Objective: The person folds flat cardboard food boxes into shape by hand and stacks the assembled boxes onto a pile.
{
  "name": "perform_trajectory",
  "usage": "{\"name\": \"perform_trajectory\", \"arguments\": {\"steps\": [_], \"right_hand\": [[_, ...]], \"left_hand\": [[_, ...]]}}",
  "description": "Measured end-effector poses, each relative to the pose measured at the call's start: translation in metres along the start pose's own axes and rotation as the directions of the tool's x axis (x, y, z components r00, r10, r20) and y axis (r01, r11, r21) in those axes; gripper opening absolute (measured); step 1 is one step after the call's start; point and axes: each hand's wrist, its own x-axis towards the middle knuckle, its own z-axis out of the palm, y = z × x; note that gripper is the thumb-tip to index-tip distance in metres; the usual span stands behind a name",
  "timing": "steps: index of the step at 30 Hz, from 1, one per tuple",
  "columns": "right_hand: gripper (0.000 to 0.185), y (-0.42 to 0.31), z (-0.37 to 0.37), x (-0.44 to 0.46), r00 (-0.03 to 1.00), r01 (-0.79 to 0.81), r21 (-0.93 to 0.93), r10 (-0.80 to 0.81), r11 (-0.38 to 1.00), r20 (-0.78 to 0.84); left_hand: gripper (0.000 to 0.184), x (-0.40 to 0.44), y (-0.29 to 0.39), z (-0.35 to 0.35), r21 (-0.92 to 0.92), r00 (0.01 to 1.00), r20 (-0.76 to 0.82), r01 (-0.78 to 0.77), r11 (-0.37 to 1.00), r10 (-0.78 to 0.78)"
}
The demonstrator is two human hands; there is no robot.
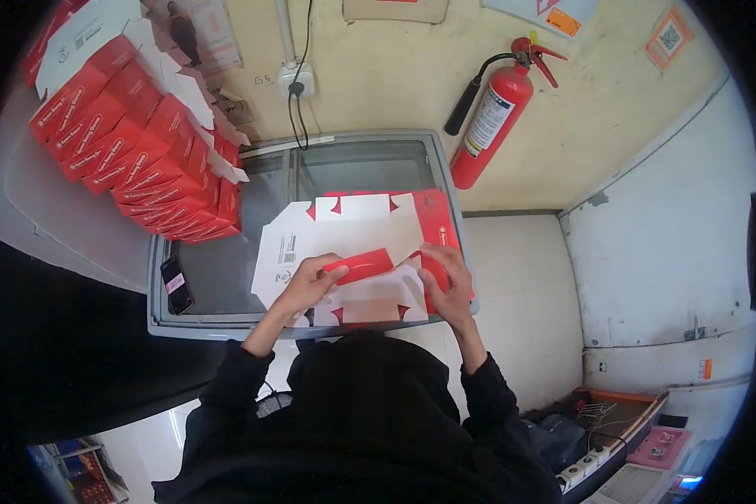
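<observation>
My left hand (309, 284) pinches a red cardboard flap (365, 266), thumb on top. My right hand (449, 281) is closed on another red cardboard part (433, 267), its fingers bent over the edge. Whether the two red parts join is hard to tell. Beneath both hands lies an unfolded box blank (365, 220), white with a red end panel and notched flaps. It rests flat on the glass lid of a grey chest freezer (227, 277).
Folded red boxes (134, 151) are stacked high at the left. A phone (175, 286) lies on the freezer's left corner. Beside its right back corner, a fire extinguisher (496, 118) hangs on the wall. A socket with a cable (297, 84) is behind. Power strips (586, 464) sit lower right.
</observation>
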Motion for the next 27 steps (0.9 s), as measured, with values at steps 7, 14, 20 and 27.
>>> {"name": "perform_trajectory", "arguments": {"steps": [7,14,20,27], "right_hand": [[0.012,-0.024,0.043,0.017,0.999,0.048,-0.316,-0.04,0.947,0.033],[0.007,-0.021,0.036,0.03,0.924,0.225,-0.315,-0.099,0.922,0.368],[0.008,-0.025,0.025,0.046,0.907,0.005,-0.268,0.109,0.963,0.407],[0.016,-0.04,0.05,0.048,0.9,0.121,-0.237,-0.006,0.964,0.435]], "left_hand": [[0.036,0.009,0.022,0.001,0.203,0.994,0.098,-0.068,0.977,0.049],[0.023,0.007,0.045,-0.004,0.383,0.981,0.166,-0.159,0.91,0.101],[0.018,-0.039,0.045,-0.027,0.407,0.924,0.002,-0.349,0.844,0.382],[0.023,-0.042,0.061,-0.03,0.761,0.922,-0.364,0.21,0.614,0.135]]}}
